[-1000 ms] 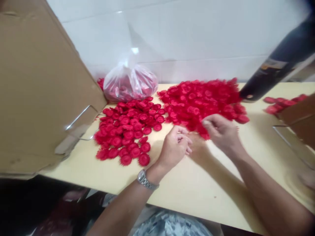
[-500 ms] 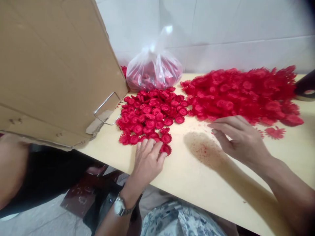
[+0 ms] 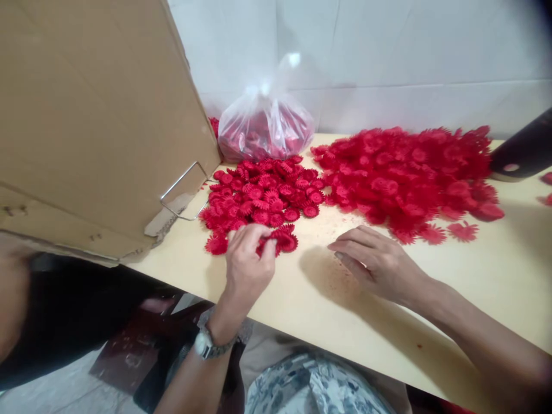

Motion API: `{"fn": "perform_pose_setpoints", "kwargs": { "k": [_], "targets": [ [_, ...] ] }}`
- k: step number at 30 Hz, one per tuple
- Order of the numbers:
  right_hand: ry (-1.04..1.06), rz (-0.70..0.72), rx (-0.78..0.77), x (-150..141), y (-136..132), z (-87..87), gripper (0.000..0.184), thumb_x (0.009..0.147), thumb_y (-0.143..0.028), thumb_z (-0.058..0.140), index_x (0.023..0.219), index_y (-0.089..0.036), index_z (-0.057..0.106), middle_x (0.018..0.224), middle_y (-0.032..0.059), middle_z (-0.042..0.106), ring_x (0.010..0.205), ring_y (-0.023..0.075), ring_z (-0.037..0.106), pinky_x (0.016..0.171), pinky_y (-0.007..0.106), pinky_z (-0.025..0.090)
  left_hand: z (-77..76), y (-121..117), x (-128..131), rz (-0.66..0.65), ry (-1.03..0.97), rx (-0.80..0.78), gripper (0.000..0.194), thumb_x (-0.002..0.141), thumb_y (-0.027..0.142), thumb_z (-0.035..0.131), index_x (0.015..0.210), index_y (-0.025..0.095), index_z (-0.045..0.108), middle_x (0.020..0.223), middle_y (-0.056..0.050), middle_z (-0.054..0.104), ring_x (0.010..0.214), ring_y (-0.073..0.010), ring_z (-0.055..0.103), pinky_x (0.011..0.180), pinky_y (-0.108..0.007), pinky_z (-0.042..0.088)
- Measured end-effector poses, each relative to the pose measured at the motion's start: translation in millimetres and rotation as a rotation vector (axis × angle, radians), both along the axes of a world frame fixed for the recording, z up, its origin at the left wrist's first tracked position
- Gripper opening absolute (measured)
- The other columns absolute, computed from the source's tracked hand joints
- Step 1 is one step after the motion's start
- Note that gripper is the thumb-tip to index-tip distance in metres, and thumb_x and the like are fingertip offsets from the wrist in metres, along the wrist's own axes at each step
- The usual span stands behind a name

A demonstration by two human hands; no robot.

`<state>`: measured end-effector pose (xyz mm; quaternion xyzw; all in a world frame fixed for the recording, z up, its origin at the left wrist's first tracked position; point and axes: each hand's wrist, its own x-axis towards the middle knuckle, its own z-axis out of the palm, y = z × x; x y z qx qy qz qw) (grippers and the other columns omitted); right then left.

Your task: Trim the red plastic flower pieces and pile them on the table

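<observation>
My left hand (image 3: 248,261), with a wristwatch on it, curls its fingers over red toothed plastic discs at the near edge of the flat pile of discs (image 3: 263,198). It pinches one or two of them. My right hand (image 3: 373,261) lies on the pale wooden table (image 3: 495,287) with its fingers stretched out and apart, holding nothing, just in front of the big heap of red discs (image 3: 409,172). Red dust speckles the table under it.
A tied clear plastic bag of red parts (image 3: 265,129) stands against the white wall. A large cardboard box flap (image 3: 99,109) with a metal staple leans at the left. A dark cylinder (image 3: 524,152) pokes in at the right. A person's arm shows at the far left.
My left hand went from lying flat on the near discs to closing its fingers on some. My right hand slid left and nearer, away from the heap.
</observation>
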<state>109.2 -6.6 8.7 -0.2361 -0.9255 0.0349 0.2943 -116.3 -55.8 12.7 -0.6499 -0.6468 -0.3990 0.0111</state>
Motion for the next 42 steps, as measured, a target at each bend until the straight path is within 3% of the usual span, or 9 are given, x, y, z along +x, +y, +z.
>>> {"fn": "perform_pose_setpoints", "kwargs": {
  "k": [7,10,14,17,22,29,34,37,42],
  "targets": [
    [-0.063,-0.007,-0.027,3,-1,-2.6,0.022,0.087,-0.010,0.042,0.092,-0.015,0.063,0.081,0.0096,0.066,0.078,0.0178,0.061,0.065,0.029,0.049,4.9,40,-22,0.088,-0.075,0.031,0.015,0.075,0.011,0.048,0.073,0.024,0.055,0.076,-0.001,0.064,0.076,-0.0164,0.060,0.075,-0.034,0.047],
    [-0.066,-0.010,-0.038,7,-1,-5.1,0.024,0.087,-0.009,0.041,0.091,-0.015,0.063,0.081,0.0097,0.066,0.077,0.0178,0.062,0.063,0.028,0.049,5.7,44,-34,0.119,-0.111,0.095,0.013,0.075,0.011,0.050,0.071,0.024,0.053,0.092,-0.004,0.062,0.087,-0.0160,0.060,0.076,-0.032,0.048],
    [-0.022,-0.040,-0.075,7,-3,-7.2,0.023,0.086,-0.010,0.042,0.089,-0.017,0.064,0.081,0.0093,0.067,0.075,0.0180,0.063,0.063,0.029,0.050,10.5,37,-31,0.167,-0.337,0.116,0.008,0.078,0.014,0.047,0.077,0.021,0.052,0.076,0.001,0.059,0.072,-0.0124,0.059,0.065,-0.028,0.047],
    [0.098,-0.118,-0.234,-1,-9,-1.7,0.018,0.087,-0.017,0.045,0.094,-0.016,0.062,0.079,0.0075,0.066,0.069,0.0161,0.062,0.059,0.027,0.050,11.3,24,-3,0.033,-0.407,0.031,0.004,0.077,0.016,0.051,0.077,0.020,0.053,0.069,0.003,0.058,0.062,-0.0095,0.057,0.058,-0.023,0.046],
    [0.354,-0.291,-0.728,-12,-25,14.0,0.019,0.084,-0.033,0.053,0.094,-0.017,0.059,0.069,0.0020,0.064,0.059,0.0125,0.058,0.048,0.021,0.045,4.4,4,58,-0.211,-0.399,-0.184,0.009,0.077,0.013,0.048,0.071,0.019,0.050,0.064,0.003,0.055,0.059,-0.0096,0.052,0.056,-0.022,0.042],
    [0.479,-0.481,-0.898,16,-36,19.5,0.014,0.082,-0.028,0.053,0.077,-0.017,0.061,0.064,-0.0007,0.062,0.057,0.0101,0.053,0.051,0.021,0.041,2.3,13,93,-0.445,-0.688,-0.374,0.007,0.076,0.014,0.050,0.071,0.018,0.049,0.063,0.004,0.051,0.057,-0.0088,0.050,0.055,-0.020,0.041],
    [0.603,-0.350,-1.089,49,-46,23.9,0.018,0.077,-0.032,0.062,0.084,-0.015,0.062,0.074,0.0015,0.062,0.062,0.0101,0.052,0.055,0.023,0.041,7.6,17,111,-0.621,-0.578,-0.338,0.009,0.078,0.013,0.050,0.073,0.018,0.055,0.065,0.002,0.056,0.061,-0.0094,0.052,0.057,-0.020,0.042],
    [0.676,-0.325,-1.016,62,-55,26.5,0.023,0.074,-0.033,0.067,0.089,-0.016,0.064,0.077,0.0024,0.061,0.065,0.0109,0.053,0.059,0.025,0.043,10.7,18,123,-0.729,-0.492,-0.205,0.013,0.079,0.011,0.049,0.074,0.018,0.058,0.068,0.002,0.059,0.065,-0.0102,0.056,0.061,-0.020,0.044],
    [0.659,-0.480,-0.743,77,-69,30.8,0.013,0.078,-0.028,0.063,0.082,-0.016,0.066,0.074,0.0027,0.061,0.066,0.0114,0.053,0.061,0.026,0.044,18.1,20,146,-0.808,-0.461,-0.235,0.012,0.079,0.014,0.052,0.077,0.021,0.062,0.070,0.002,0.063,0.065,-0.0107,0.060,0.062,-0.021,0.047]
  ]
}}
